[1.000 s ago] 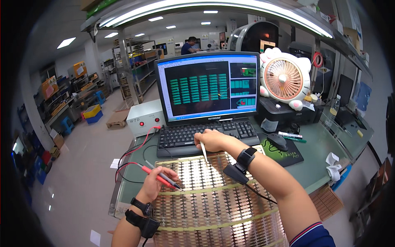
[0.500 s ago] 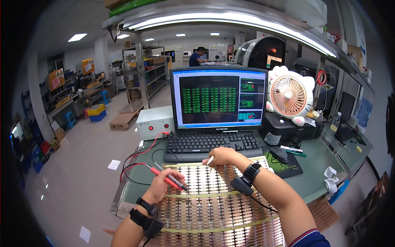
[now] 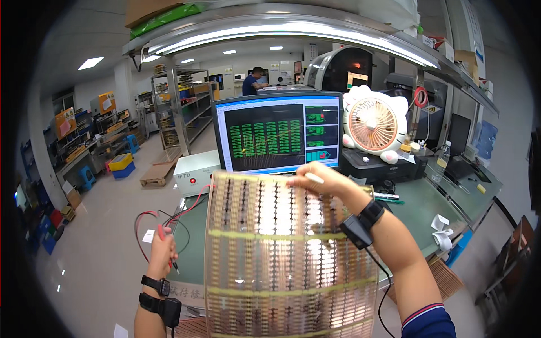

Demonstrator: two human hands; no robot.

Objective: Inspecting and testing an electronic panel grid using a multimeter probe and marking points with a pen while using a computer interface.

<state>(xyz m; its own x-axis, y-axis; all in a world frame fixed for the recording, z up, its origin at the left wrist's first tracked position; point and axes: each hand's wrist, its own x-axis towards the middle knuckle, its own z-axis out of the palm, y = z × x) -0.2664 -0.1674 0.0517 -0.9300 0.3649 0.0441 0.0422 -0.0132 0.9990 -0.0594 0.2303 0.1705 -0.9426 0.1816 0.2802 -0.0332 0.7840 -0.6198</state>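
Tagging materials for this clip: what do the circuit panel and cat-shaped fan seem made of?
Circuit panel: probably thin laminate with shiny copper-coloured metal; its repeating pattern throws bright glare.
Cat-shaped fan: likely white moulded plastic, judging by its smooth, rounded form.

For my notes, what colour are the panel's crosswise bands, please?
The crosswise bands are yellowish green, showing best in the head view.

Bare hands: two, left hand [image 3: 163,250] and right hand [image 3: 322,181]. Held panel: one patterned panel [image 3: 276,259]. Probes: at least one, red probe [image 3: 161,232]; rest blurred. Along far edge of table [image 3: 417,214]: one monitor [image 3: 265,138], one white box [image 3: 197,168], one printer [image 3: 366,168], one cat-shaped fan [image 3: 372,123]. Toward far right corner: one bottle [image 3: 444,156]. Inward from right edge: two pens [image 3: 389,201]. Floor beyond left edge: two blue stools [image 3: 87,176], one yellow bin [image 3: 120,162], one blue bin [image 3: 124,171], one pallet [image 3: 156,173]. Co-worker [image 3: 251,84]: one.
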